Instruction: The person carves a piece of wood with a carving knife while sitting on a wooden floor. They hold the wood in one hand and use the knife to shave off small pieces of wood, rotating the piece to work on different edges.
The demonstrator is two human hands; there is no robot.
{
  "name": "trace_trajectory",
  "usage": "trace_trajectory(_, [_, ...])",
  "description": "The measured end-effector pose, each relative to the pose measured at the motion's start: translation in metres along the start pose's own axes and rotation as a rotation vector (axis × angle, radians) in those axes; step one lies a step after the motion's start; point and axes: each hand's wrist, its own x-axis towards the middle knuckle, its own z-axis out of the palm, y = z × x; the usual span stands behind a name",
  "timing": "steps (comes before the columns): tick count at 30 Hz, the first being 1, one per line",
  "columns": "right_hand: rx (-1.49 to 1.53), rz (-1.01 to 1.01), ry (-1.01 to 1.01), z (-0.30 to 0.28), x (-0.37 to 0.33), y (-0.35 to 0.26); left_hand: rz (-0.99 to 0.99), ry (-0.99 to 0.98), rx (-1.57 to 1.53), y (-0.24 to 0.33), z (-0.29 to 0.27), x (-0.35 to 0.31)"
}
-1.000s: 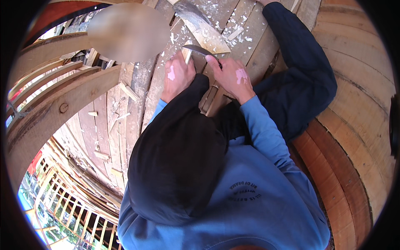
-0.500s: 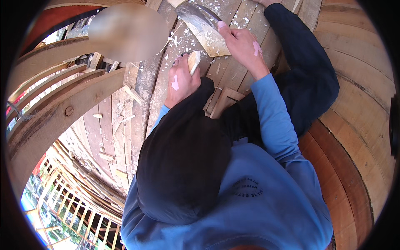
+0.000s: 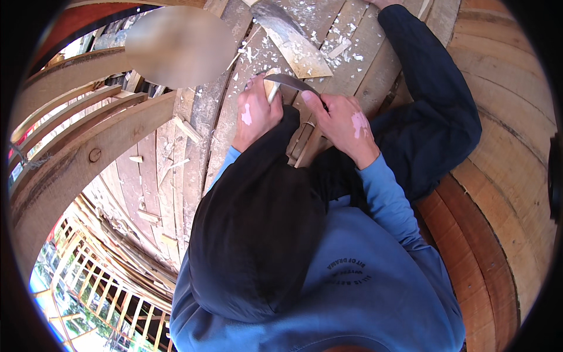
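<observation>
My left hand point(image 3: 258, 110) is closed around a short, pale piece of wood point(image 3: 270, 92), whose upper end sticks out past the fingers. In my right hand point(image 3: 346, 121) is the handle of a large knife with a dark, curved blade point(image 3: 291, 81). The thumb lies along the top of the knife by the blade's base. The blade's far end reaches across to the top of the wood piece and appears to touch it. Beyond both hands, a flat board point(image 3: 293, 44), part grey and part pale, lies on the planks. My fingertips on the left are partly hidden.
White wood chips point(image 3: 346, 26) litter the plank floor point(image 3: 214, 126). Curved wooden ribs point(image 3: 94, 155) rise at the left, and a planked wall point(image 3: 504, 117) curves along the right. My bent legs in dark trousers point(image 3: 437, 105) frame the work. Offcuts point(image 3: 187, 129) lie left.
My right hand has drawn back toward me, bringing the knife from over the flat board to the top of the wood piece. My left hand has stayed almost still.
</observation>
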Motion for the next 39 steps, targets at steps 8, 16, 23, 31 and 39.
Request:
trace_trajectory(8, [-0.078,0.064,0.032,0.006,0.009,0.002,-0.085,-0.003,0.044,0.018,-0.006,0.002])
trace_trajectory(16, [0.045,0.228,0.255,0.044,0.063,0.033,0.368,0.070,0.226,-0.009,0.008,-0.006])
trace_trajectory(23, [0.217,0.231,0.211,-0.025,0.100,0.056,0.019,0.024,0.006,0.006,-0.007,-0.005])
trace_trajectory(31, [0.896,0.419,-0.125,0.001,0.060,0.051,0.055,0.107,0.150,0.005,-0.008,0.001])
trace_trajectory(39, [1.028,-0.048,-0.179,0.010,0.026,0.000,0.182,0.054,0.136,-0.006,-0.002,0.004])
